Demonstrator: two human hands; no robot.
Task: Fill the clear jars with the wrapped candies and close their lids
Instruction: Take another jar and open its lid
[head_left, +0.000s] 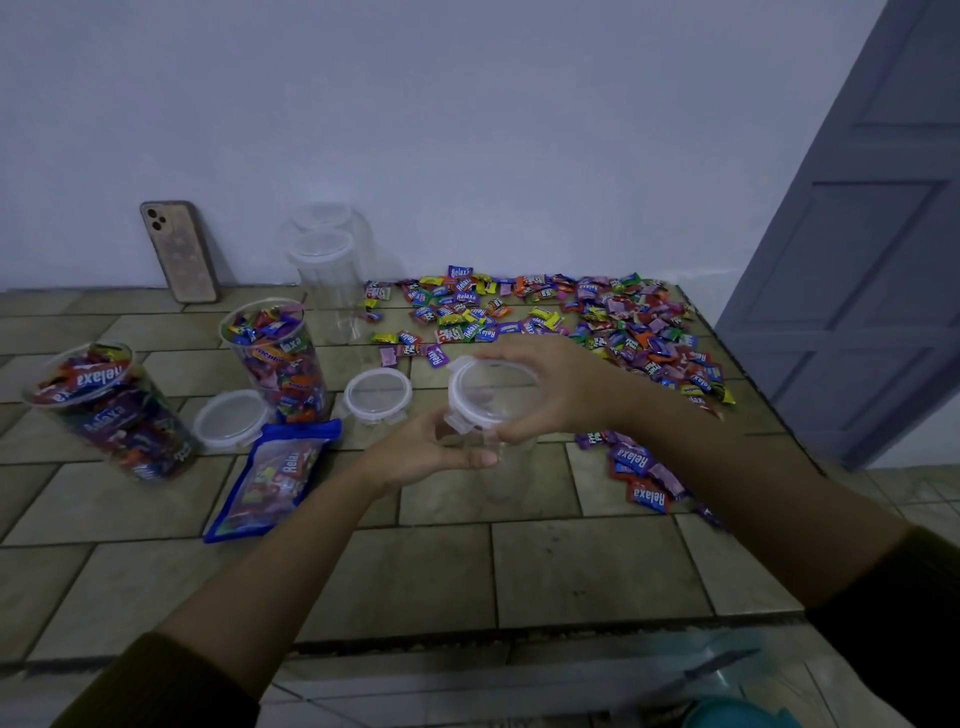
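A tiled bench (571, 561) runs to a pale wall (467, 130), with a grey door (857, 260) at the right. At its middle an empty clear jar (506, 467) stands upright, long axis vertical. My left grip (431, 452) curls round its upper wall by a lid latch. My right grip (550, 389) clasps the lid (483, 384) from above, directly over the mouth. The wrapped candies (623, 322) lie far and right, nearer my right arm. Two filled jars (280, 358) stand lidless at left.
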